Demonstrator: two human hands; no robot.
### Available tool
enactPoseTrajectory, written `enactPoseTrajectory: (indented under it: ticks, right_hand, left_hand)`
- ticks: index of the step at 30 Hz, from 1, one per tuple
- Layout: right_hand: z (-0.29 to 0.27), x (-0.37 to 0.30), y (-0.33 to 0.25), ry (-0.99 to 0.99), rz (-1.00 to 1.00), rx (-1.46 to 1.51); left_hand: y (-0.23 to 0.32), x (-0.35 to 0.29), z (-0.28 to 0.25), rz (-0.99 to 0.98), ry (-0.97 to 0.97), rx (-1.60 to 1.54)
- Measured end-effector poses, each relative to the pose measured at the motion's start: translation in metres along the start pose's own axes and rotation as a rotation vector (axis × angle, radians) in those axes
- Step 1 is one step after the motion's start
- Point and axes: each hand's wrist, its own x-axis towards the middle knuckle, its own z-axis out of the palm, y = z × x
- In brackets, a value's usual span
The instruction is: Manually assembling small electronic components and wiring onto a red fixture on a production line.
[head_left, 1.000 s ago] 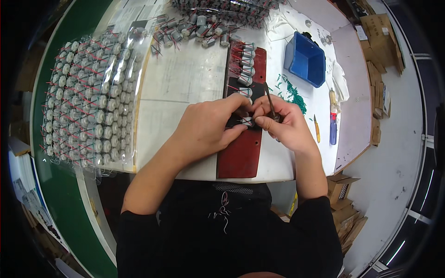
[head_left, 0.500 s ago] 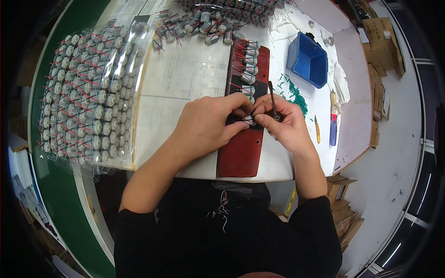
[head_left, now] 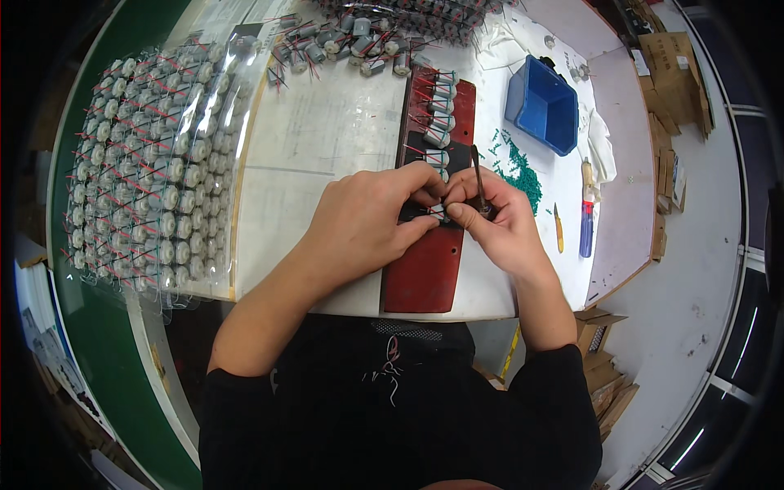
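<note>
A red board (head_left: 420, 282) with a black strip across it lies in front of me, and a row of small motors (head_left: 438, 122) with red and green wires runs up its far part. My left hand (head_left: 363, 214) is closed, its thumb and fingertips on the nearest small motor (head_left: 438, 213), which the fingers partly hide. My right hand (head_left: 505, 219) is closed too, thumb and forefinger pinched together against that motor's right side. A thin dark metal tool (head_left: 477, 173) is tucked in the right hand, its shaft pointing up; whatever tiny piece the fingertips pinch is hidden.
Small green pieces (head_left: 523, 175) lie scattered right of the board, below a blue bin (head_left: 545, 106). A yellow-handled knife (head_left: 559, 229) and a blue-handled screwdriver (head_left: 587, 224) lie farther right. Loose motors (head_left: 359, 45) are heaped behind; plastic trays of motors (head_left: 147, 171) fill the left.
My right hand has shifted and turned slightly at the motor, and the metal tool's shaft has tilted a little left. My left hand stays almost in place.
</note>
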Motion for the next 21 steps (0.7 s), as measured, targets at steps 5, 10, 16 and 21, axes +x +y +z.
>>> enactPoseTrajectory:
  ticks: [5, 10, 16, 21]
  right_hand:
    - [-0.001, 0.001, -0.007, 0.009, 0.099, 0.041]
    - [-0.003, 0.0, -0.002, -0.03, 0.034, -0.016]
    - [-0.003, 0.001, -0.002, -0.017, -0.064, -0.088]
    - [-0.008, -0.002, -0.01, -0.047, -0.025, -0.051]
  left_hand:
    - [-0.001, 0.0, 0.001, 0.012, 0.006, 0.002]
    - [-0.001, 0.0, 0.001, 0.0, -0.016, -0.003]
    - [-0.007, -0.001, 0.011, 0.134, 0.102, 0.019]
    - [0.0, -0.002, 0.009, 0.234, 0.215, 0.077]
